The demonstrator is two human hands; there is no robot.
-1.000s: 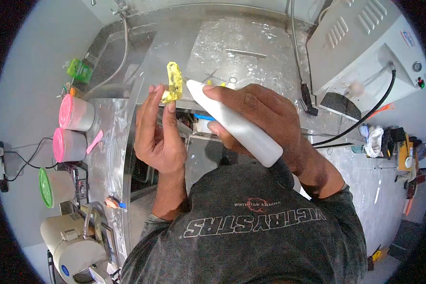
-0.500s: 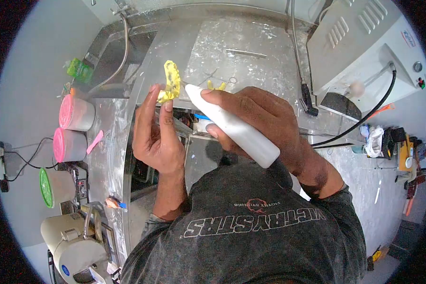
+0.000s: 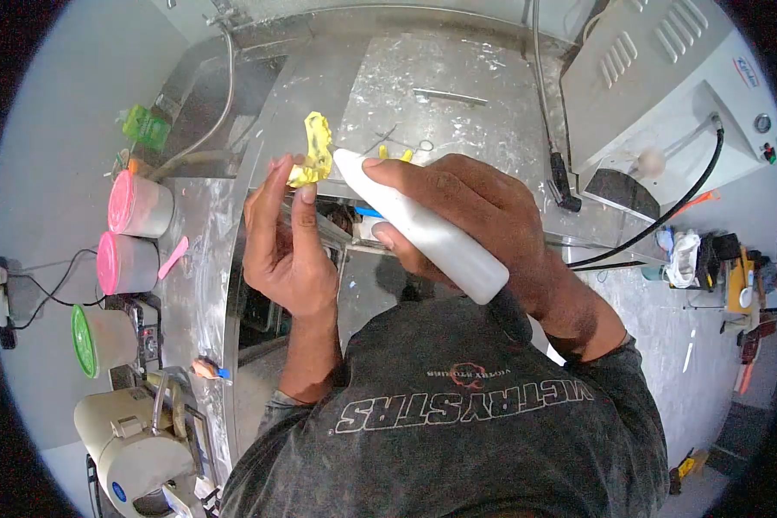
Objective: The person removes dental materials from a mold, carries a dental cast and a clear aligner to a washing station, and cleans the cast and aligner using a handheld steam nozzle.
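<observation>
My left hand pinches a small yellow dental arch piece between thumb and fingertips, holding it up with its bumpy, dark-marked side showing. My right hand is wrapped around a smooth white tapered handheld tool with a black tail end. Its narrow tip points at the yellow piece, close beside it; whether they touch I cannot tell. Behind the right hand, another yellow piece lies on the metal worktop, partly hidden. Near it is a thin metal instrument with a ring handle.
A stained metal worktop spans the back. On the left stand pink-lidded tubs, a green-lidded tub and a beige machine. A large white machine with a black hose is at right; a hanging spray handle is beside it.
The yellow dental arch piece has turned slightly and shifted a little to the right. The white tool's tip has moved slightly left, and both grips are unchanged.
</observation>
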